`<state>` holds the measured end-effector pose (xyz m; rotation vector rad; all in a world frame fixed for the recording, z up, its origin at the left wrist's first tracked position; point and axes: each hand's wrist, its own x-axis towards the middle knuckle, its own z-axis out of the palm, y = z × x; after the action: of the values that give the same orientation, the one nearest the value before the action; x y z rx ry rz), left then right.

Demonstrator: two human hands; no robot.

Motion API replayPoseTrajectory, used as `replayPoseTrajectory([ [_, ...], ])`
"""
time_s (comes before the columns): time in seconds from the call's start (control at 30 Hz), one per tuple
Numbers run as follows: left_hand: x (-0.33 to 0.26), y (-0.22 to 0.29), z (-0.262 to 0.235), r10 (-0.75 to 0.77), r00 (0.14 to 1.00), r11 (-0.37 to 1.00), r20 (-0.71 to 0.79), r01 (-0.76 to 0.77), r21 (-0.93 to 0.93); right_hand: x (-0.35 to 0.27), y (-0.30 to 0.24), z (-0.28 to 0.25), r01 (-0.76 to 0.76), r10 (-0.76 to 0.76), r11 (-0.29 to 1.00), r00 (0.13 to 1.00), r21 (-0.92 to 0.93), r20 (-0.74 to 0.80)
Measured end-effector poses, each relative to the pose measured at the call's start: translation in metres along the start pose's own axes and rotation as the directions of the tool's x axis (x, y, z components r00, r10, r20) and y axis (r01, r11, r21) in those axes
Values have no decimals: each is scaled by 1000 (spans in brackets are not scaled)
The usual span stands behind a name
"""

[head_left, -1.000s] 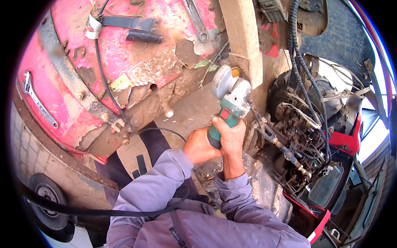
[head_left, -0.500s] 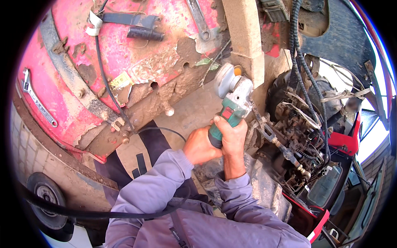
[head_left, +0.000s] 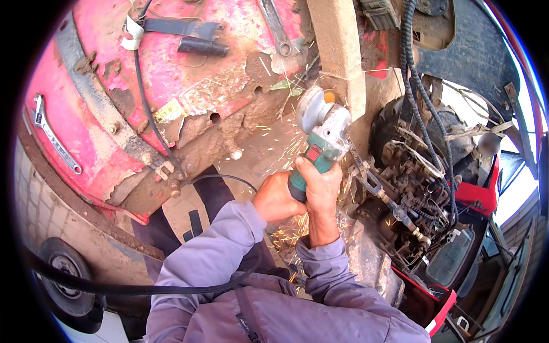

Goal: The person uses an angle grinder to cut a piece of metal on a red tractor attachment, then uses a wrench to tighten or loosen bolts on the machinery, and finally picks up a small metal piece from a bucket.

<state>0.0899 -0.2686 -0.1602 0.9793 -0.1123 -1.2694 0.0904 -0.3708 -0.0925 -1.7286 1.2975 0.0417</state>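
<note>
Sparks (head_left: 283, 231) are spraying thicker than before | left hand (head_left: 278, 198) and right hand (head_left: 323, 187) are clasping the angle grinder (head_left: 323, 150), centre | its long axis is slanting up-right, right hand sitting nearer its metal head (head_left: 335, 122) | tan post (head_left: 336, 46) is standing just beyond, upper centre

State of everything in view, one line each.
Grinder: held two-handed, likely running
Sparks: flying
Left hand: closed on grinder's rear
Right hand: closed on grinder
Red panel: dirty, paint peeling
Adjustable wrench: lying on panel
Cable: draped across panel
</note>
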Motion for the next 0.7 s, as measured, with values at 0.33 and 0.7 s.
replayPoseTrajectory([
  [0.33, -14, -2, 8, -51, 998, 997, -43, 53, 61, -11, -2, 1, -86, 85, 996, 996, 26, 13],
  [0.7, -52, 26, 15, -59, 978, 948, -198, 117, 295, -36, -12, 4, -32, 31, 997, 999, 73, 20],
])
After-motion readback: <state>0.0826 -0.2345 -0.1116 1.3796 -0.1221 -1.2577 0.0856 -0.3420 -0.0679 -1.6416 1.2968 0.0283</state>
